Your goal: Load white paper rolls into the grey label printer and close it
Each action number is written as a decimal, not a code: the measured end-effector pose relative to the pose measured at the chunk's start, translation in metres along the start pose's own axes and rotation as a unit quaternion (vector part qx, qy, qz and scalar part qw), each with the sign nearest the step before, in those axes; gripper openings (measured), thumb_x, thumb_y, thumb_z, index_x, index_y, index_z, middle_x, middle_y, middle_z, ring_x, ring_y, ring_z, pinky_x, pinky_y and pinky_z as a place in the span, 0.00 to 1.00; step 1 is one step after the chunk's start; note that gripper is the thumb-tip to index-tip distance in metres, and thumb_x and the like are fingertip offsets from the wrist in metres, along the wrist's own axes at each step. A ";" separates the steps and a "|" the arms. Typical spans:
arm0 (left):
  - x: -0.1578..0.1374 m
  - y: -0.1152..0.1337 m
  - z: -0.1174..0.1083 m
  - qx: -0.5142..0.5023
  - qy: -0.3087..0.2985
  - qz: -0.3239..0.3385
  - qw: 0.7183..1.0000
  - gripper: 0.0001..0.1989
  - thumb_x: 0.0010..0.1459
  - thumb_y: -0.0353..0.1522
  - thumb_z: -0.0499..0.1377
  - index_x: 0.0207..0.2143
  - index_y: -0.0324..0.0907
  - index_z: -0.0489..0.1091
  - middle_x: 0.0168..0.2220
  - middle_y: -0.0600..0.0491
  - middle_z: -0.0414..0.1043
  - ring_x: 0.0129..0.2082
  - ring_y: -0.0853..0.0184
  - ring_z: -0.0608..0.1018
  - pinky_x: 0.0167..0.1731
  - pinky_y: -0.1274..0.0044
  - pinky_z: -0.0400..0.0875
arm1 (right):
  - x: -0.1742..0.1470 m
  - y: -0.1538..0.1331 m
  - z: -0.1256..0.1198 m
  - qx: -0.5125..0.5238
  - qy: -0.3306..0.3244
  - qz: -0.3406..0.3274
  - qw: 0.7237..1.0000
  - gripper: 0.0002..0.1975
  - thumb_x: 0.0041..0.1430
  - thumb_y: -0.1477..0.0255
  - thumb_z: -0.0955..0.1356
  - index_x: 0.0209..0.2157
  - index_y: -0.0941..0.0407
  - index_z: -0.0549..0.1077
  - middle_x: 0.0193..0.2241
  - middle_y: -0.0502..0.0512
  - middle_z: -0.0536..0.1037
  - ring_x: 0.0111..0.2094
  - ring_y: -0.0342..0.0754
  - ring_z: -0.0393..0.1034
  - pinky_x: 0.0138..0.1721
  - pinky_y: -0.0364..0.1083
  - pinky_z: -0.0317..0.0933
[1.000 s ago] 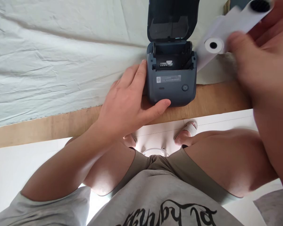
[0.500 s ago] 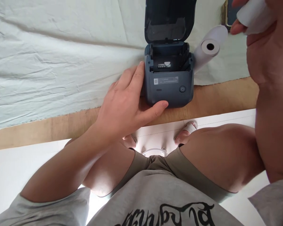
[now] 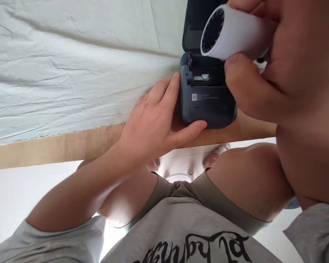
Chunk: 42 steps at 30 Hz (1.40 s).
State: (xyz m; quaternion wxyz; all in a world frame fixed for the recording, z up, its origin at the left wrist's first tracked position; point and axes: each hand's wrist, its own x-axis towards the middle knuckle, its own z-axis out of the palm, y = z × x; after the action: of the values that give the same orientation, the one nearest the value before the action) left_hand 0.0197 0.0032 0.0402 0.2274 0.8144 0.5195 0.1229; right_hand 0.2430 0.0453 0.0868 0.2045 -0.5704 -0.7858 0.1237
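Note:
A dark blue portable label printer sits at the table's front edge with its lid raised and its paper bay showing. My left hand grips the printer, fingers against its left side and thumb along the front edge. Above the bay's right part, my right hand holds a white paper roll between thumb and fingers. The roll is tilted, its wide open end facing left and dark inside. It hides part of the lid and bay. Behind my right hand, the second white roll is almost wholly covered.
A pale, creased cloth covers the table up to a bare wooden edge strip. My legs are below the edge, over a white floor.
My right hand has brought the white paper roll left and down from the upper right to above the printer. The printer and my left hand appear slightly further right in view.

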 end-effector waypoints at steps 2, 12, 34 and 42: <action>0.000 0.000 0.000 -0.005 0.002 0.006 1.000 0.46 0.66 0.56 0.57 0.76 0.38 0.59 0.76 0.39 0.64 0.75 0.42 0.69 0.74 0.55 0.64 | 0.000 -0.007 0.002 -0.091 -0.022 -0.071 0.993 0.31 0.66 0.65 0.56 0.70 0.44 0.62 0.64 0.46 0.65 0.66 0.39 0.68 0.75 0.45 0.65; 0.000 -0.001 0.001 -0.013 0.012 -0.001 1.000 0.46 0.65 0.57 0.59 0.77 0.41 0.60 0.77 0.42 0.64 0.73 0.43 0.71 0.74 0.55 0.65 | 0.012 -0.023 0.004 -0.209 -0.117 0.028 0.970 0.27 0.69 0.59 0.64 0.67 0.40 0.60 0.57 0.48 0.70 0.63 0.55 0.72 0.75 0.67 0.64; 0.000 0.000 0.002 -0.010 0.014 -0.008 1.000 0.48 0.65 0.55 0.59 0.78 0.38 0.57 0.77 0.40 0.62 0.75 0.43 0.69 0.74 0.55 0.66 | 0.010 0.014 -0.005 -0.124 -0.062 -0.016 0.990 0.12 0.67 0.56 0.68 0.42 0.47 0.80 0.26 0.49 0.69 0.42 0.36 0.72 0.74 0.56 0.68; -0.003 0.001 -0.001 -0.042 0.015 0.056 0.997 0.36 0.71 0.49 0.57 0.76 0.49 0.65 0.80 0.44 0.55 0.76 0.47 0.70 0.74 0.58 0.68 | -0.014 0.011 -0.009 -0.011 -0.063 -0.178 0.982 0.18 0.72 0.58 0.63 0.37 0.53 0.79 0.39 0.43 0.79 0.36 0.30 0.68 0.36 0.43 0.57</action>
State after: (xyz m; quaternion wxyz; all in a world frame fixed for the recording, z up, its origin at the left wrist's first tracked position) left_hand 0.0186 0.0007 0.0420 0.2462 0.8304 0.4705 0.1688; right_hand 0.2604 0.0355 0.0875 0.1671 -0.4144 -0.8876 0.1119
